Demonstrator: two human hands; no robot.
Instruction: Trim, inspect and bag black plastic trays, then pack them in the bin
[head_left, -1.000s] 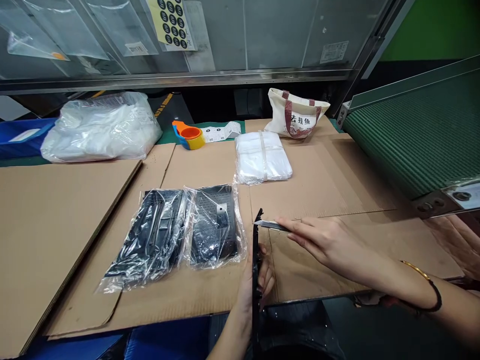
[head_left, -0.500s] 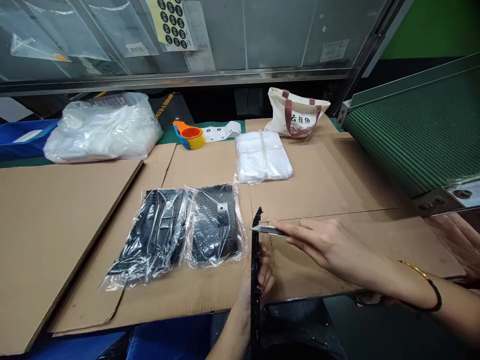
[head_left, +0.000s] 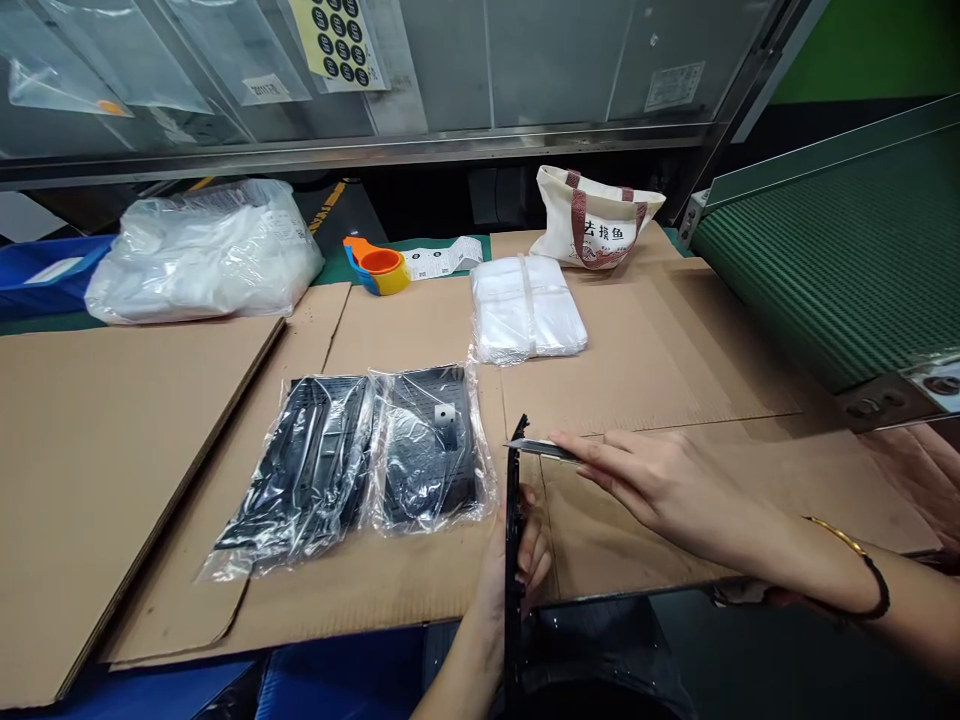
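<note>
head view, looking down over a bench covered in flattened brown cardboard sheet (head_left: 420, 330). left hand (head_left: 495, 585) stands a thin black plastic panel (head_left: 514, 525) upright on its edge near the front lip of the cardboard, fingers (head_left: 534, 560) curled round it. right hand (head_left: 660, 490) comes in from the right, apart from the left, pinching a slim silver metal blade (head_left: 544, 451). possibly a craft knife, but the view is too edge-on to be sure. its tip sits at the panel's top end, touching or just beside it; cannot tell which.

state of the bench: a black ribbed plastic part (head_left: 304, 470) and a black perforated plate (head_left: 431, 450) lie side by side just left of the hands, both wrapped in clear film. a banded stack of clear plastic bags (head_left: 525, 310) lies beyond them with its strap on, none drawn from it.

further back: an orange-and-yellow tape dispenser (head_left: 379, 270), a cream canvas tote with red handles (head_left: 589, 220), a stuffed white plastic sack (head_left: 202, 250). a green belt conveyor (head_left: 832, 260) runs along the right.
</note>
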